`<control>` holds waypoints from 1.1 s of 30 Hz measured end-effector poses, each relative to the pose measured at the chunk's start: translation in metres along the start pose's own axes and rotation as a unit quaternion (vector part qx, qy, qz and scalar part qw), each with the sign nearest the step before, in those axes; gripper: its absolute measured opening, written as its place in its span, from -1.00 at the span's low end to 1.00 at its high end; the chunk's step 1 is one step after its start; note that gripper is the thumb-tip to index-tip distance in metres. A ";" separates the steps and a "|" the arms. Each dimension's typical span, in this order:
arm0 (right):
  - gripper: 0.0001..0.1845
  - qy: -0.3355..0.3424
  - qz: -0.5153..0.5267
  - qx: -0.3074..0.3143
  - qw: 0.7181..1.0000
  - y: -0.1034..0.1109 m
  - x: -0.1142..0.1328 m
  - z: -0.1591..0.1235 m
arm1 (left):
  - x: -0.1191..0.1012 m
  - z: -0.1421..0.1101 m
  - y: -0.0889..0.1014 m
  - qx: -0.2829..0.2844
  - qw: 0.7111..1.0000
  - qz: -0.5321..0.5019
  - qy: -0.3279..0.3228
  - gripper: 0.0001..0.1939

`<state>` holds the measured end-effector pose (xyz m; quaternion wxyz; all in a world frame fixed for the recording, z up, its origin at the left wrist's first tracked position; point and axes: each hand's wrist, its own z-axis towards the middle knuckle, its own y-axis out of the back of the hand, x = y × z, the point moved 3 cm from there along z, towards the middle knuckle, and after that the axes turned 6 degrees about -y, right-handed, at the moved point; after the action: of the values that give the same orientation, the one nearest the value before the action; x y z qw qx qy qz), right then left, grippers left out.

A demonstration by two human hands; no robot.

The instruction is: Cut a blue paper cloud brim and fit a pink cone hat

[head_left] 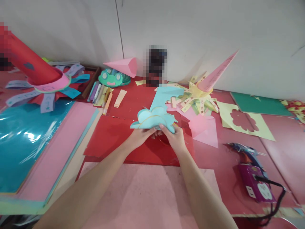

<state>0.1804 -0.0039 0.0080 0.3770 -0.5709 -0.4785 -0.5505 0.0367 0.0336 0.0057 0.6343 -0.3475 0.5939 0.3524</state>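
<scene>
Head view: both hands over the middle of the pinkish-red table (286,136), above red paper sheets (107,136). Held between them, a pale-blue cloud-shaped paper piece (154,119) with yellowish outlines. Left hand (144,135): grip closed on its lower edge. Right hand (175,136): grip closed on the lower right part, thumb on the near face.

Just beyond, toward the table's far edge, a flat light-blue paper sheet (162,95). Right of it, a pink paper cone (218,73) rises tilted from a yellow paper ring with strips (201,92). Far edge, left of centre: a green paper frog face (111,79), with a row of markers (97,92) near it. Left edge: a glossy teal sheet (35,143) atop coloured paper. Toward the near right corner, a blue glue gun (247,151) touching a purple socket box (254,183).
</scene>
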 end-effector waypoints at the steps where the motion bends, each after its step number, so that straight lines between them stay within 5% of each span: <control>1: -0.68 0.003 -0.007 0.014 1.000 -0.001 0.002 0.000 | 0.000 -0.001 0.000 0.005 1.000 0.009 0.002 -0.65; 8: -0.67 -0.024 0.005 0.021 0.999 -0.002 0.005 -0.002 | -0.001 0.000 -0.002 -0.020 0.996 -0.076 0.030 -0.48; 15: -0.66 -0.023 0.015 0.017 0.999 -0.001 0.003 -0.001 | -0.006 -0.003 0.014 -0.194 0.981 0.018 -0.026 -0.51; 27: -0.62 -0.009 0.022 0.026 0.999 -0.003 0.005 -0.001 | 0.000 -0.004 0.013 -0.188 0.980 -0.065 -0.024 -0.38; 33: -0.64 -0.012 0.054 0.035 0.998 -0.002 0.003 -0.001 | -0.001 -0.005 0.017 -0.237 0.968 -0.074 -0.044 -0.57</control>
<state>0.1777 -0.0041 0.0108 0.4200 -0.5887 -0.4708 -0.5054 0.0193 0.0377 0.0063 0.5834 -0.5153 0.4374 0.4503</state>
